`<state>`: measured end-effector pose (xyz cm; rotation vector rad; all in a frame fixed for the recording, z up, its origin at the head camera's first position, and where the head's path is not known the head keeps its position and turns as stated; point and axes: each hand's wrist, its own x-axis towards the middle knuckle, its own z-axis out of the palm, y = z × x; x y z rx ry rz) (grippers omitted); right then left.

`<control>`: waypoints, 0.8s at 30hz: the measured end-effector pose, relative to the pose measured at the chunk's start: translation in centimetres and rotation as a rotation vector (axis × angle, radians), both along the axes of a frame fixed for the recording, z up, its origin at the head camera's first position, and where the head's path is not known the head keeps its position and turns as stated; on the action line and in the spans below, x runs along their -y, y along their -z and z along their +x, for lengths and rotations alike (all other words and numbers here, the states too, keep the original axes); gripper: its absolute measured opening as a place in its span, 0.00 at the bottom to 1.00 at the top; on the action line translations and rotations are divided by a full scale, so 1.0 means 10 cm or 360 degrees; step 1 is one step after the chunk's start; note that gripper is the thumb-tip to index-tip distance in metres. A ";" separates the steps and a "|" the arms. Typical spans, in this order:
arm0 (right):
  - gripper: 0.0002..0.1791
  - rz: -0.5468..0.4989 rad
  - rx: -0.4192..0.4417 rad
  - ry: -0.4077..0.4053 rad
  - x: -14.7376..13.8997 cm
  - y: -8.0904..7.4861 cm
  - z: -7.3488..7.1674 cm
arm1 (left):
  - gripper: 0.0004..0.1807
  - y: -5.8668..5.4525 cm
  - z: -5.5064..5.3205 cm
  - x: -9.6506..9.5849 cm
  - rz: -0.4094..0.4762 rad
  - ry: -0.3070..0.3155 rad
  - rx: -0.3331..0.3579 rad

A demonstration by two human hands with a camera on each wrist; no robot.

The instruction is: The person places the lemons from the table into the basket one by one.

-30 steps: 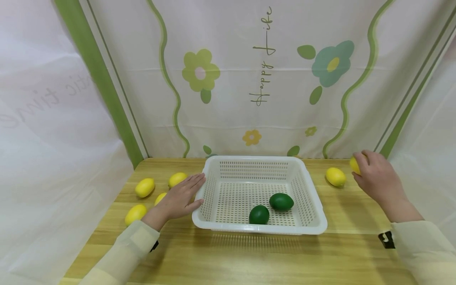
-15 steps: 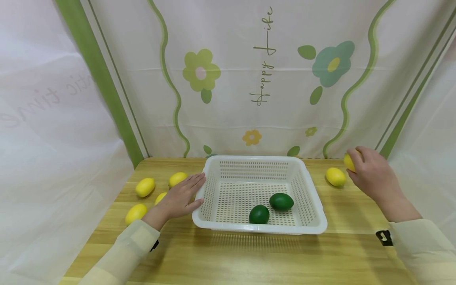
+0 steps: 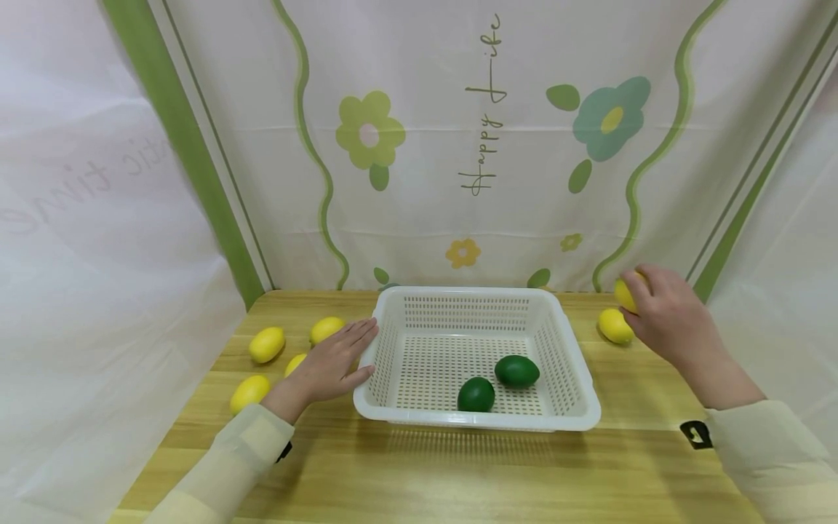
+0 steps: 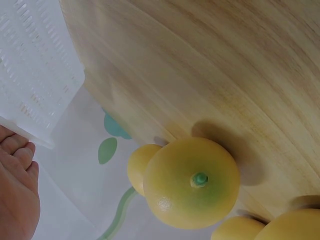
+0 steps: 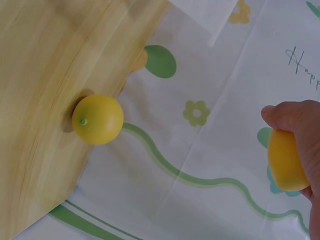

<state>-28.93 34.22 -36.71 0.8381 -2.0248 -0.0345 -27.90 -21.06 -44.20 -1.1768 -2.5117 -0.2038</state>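
Observation:
A white perforated plastic basket (image 3: 476, 419) stands mid-table with two dark green lemon-shaped fruits inside, one (image 3: 517, 371) farther right and the other (image 3: 476, 394) nearer the front wall. My left hand (image 3: 329, 364) lies with straight fingers against the basket's left rim. In my right hand (image 3: 674, 309) a yellow lemon (image 5: 288, 162) is gripped between thumb and fingers, raised above the table right of the basket. Just below that hand another lemon (image 3: 615, 326) rests on the wood, partly overlapped by it in the head view.
Several lemons lie left of the basket, among them one (image 3: 267, 344) at the back and one (image 3: 249, 394) nearer the front; my left hand partly covers another (image 3: 294, 363). A printed curtain (image 3: 419, 145) hangs behind the wooden table (image 3: 458, 480).
My right hand has moved left with its lemon, from beyond the resting lemon to above it. My left hand and the basket have stayed in place.

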 end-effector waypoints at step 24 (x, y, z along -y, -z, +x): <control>0.22 0.0071 -0.0040 -0.0142 0.37 -0.08 0.01 | 0.36 0.00 0.01 -0.01 0.0021 0.0008 -0.0027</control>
